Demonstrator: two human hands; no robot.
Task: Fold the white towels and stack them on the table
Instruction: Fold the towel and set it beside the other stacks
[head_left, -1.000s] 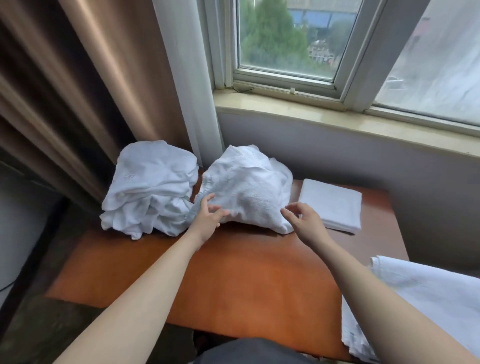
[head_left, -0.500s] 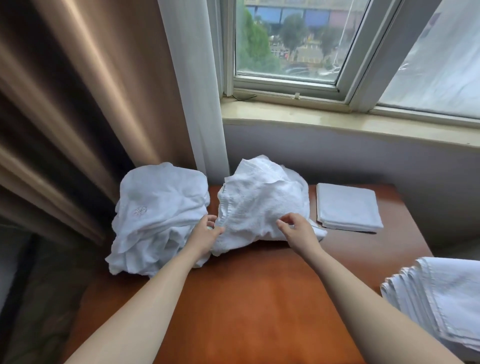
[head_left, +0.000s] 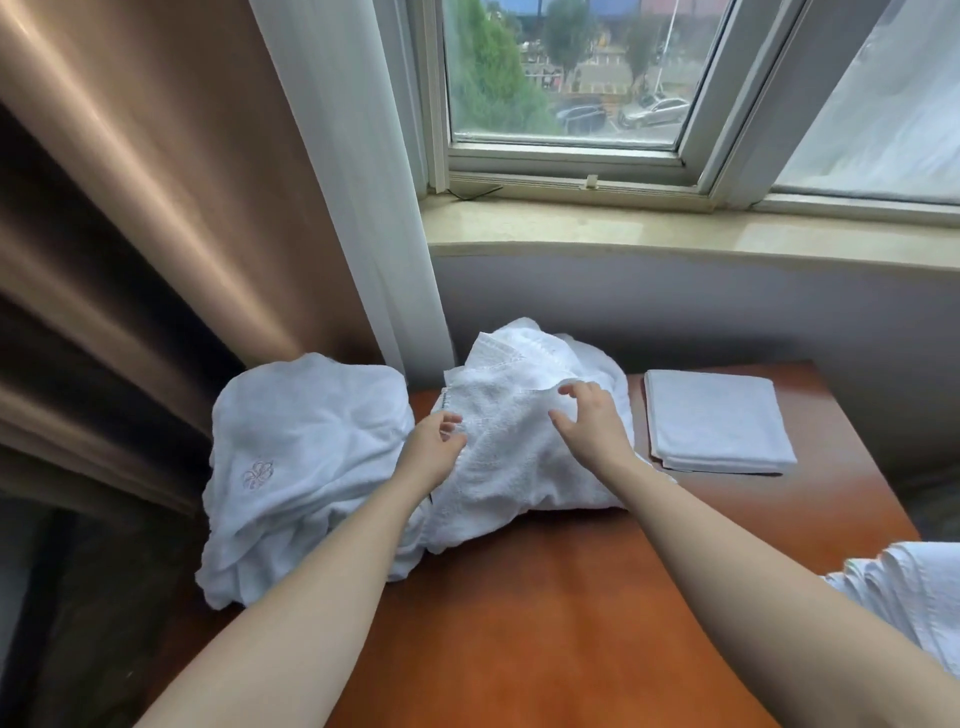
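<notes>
white terry under your fingers: your left hand (head_left: 434, 449) pinches the crumpled white towel (head_left: 519, 447) at its left edge, your right hand (head_left: 589, 423) rests loosely spread on top. right of your fingers, a folded white square towel (head_left: 719, 421) lies on the orange-brown wooden table (head_left: 545, 623).

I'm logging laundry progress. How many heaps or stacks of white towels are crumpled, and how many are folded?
Crumpled white terry towel heaps: 2, the left one with an embroidered flower and the middle one under both hands
Folded flat white towel stack: 1
Layered white cloth pile at the right edge: 1
Total: 4
</notes>
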